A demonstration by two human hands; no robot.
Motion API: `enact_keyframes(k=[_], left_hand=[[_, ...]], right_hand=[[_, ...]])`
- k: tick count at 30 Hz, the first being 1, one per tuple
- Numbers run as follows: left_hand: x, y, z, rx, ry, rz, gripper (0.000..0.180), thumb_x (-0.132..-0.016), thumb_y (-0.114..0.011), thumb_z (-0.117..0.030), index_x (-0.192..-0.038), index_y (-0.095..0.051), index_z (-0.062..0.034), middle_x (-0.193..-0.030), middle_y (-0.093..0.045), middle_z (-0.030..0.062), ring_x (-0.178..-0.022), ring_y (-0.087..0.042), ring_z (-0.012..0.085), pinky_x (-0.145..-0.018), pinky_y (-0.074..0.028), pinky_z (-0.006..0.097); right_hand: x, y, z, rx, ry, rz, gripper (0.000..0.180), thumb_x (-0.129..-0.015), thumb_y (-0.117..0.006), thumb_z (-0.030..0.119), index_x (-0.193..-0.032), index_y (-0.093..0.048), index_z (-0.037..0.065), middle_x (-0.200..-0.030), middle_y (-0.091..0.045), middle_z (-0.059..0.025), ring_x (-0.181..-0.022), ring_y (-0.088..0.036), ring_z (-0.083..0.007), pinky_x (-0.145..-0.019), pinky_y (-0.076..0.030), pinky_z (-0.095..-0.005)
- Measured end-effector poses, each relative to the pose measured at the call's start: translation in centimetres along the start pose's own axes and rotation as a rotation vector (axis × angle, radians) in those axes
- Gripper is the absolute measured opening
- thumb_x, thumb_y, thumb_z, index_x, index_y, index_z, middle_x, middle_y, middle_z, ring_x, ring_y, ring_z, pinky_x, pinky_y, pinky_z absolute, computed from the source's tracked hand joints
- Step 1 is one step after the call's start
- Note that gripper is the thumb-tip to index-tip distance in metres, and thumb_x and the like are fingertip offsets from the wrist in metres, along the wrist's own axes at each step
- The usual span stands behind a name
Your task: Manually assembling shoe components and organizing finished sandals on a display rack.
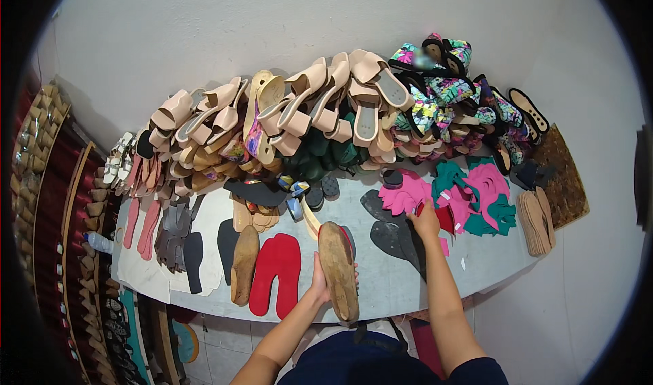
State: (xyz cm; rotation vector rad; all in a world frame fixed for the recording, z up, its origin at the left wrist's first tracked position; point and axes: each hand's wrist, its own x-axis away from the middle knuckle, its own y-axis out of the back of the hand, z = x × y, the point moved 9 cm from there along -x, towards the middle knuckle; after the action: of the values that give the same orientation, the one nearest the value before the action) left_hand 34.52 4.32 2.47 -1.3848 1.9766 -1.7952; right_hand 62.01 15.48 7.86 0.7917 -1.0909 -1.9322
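My left hand grips a worn brown shoe last that stands on edge near the front of the grey workbench. My right hand reaches farther out and pinches a red cut piece at the edge of a heap of pink and green cut pieces. Dark grey sole cut-outs lie just left of that hand. A pair of red insoles and a second brown last lie to the left of my left hand.
Beige sandals and floral-print sandals are piled high along the wall at the back. Tan insoles are stacked at the right end beside a cork sheet. Racks of wooden heels stand at the left.
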Motion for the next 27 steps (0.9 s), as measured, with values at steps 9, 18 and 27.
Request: enact_keyframes(k=[9, 18, 27], left_hand=[[-0.7, -0.7, 4.5, 0.010, 0.160, 0.048, 0.093, -0.070, -0.014, -0.077, -0.120, -0.038, -0.0031, -0.101, -0.051, 0.0173, -0.084, -0.052, 0.0294, -0.075, -0.043, 0.045], [-1.1, -3.2, 4.6, -0.096, 0.129, 0.085, 0.086, -0.074, -0.016, -0.073, -0.122, -0.037, -0.0053, -0.105, -0.050, 0.0204, -0.088, -0.053, 0.0348, -0.078, -0.043, 0.046], [-1.1, -3.5, 4.0, -0.199, 0.127, 0.139, 0.078, -0.077, -0.029, -0.067, -0.124, -0.035, -0.0044, -0.112, -0.048, 0.0175, -0.097, -0.052, 0.0330, -0.082, -0.043, 0.044]], right_hand=[[4.0, 5.3, 11.2, -1.061, 0.200, 0.576, 0.059, -0.072, -0.061, 0.001, -0.124, -0.034, 0.010, -0.091, -0.052, -0.0055, -0.078, -0.055, -0.0146, -0.065, -0.045, -0.0260], [12.6, 1.4, 12.8, -1.361, 0.065, 1.208, 0.044, -0.079, -0.058, 0.009, -0.119, -0.040, 0.009, -0.100, -0.049, -0.0037, -0.090, -0.050, -0.0112, -0.076, -0.043, -0.0244], [12.6, 0.7, 7.4, -1.276, 0.035, 1.146, 0.039, -0.080, -0.053, 0.006, -0.116, -0.040, 0.008, -0.098, -0.049, -0.0011, -0.087, -0.049, -0.0077, -0.075, -0.041, -0.0214]])
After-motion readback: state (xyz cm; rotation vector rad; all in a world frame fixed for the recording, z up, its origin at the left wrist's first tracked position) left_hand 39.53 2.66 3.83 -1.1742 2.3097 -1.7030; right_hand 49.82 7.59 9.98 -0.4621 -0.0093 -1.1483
